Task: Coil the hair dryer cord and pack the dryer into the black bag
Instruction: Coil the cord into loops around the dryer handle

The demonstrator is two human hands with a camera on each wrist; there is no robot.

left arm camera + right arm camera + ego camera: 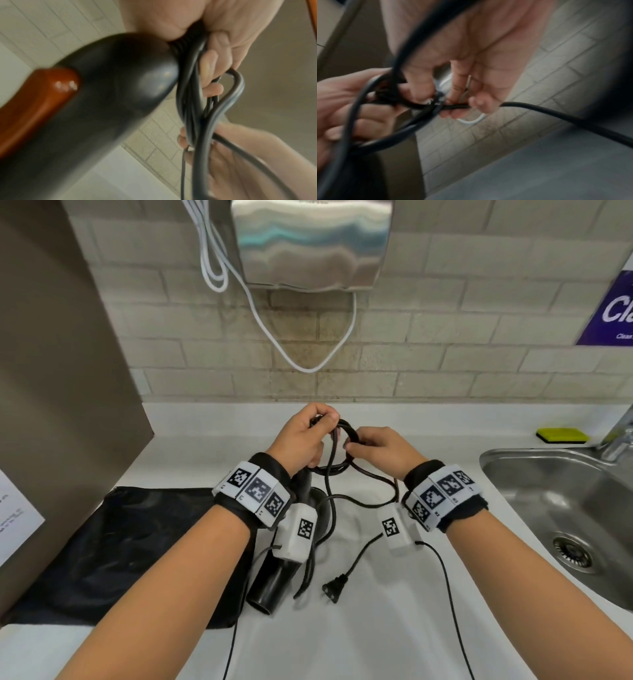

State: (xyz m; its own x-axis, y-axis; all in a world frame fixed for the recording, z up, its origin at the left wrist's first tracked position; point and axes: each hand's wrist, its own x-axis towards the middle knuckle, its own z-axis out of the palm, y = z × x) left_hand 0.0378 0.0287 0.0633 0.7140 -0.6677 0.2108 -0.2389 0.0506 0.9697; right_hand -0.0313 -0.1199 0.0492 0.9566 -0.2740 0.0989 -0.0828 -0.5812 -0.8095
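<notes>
The black hair dryer lies on the white counter under my left wrist, nozzle toward me, handle pointing away. My left hand grips several loops of the black cord at the handle's end; in the left wrist view its fingers curl round the loops beside the dryer handle. My right hand pinches the cord right next to the loops. Slack cord runs to the plug lying on the counter. The black bag lies flat at the left.
A steel sink with a tap is sunk in the counter at the right, a yellow sponge behind it. A metal hand dryer with a white cable hangs on the tiled wall ahead. A brown panel stands at the left.
</notes>
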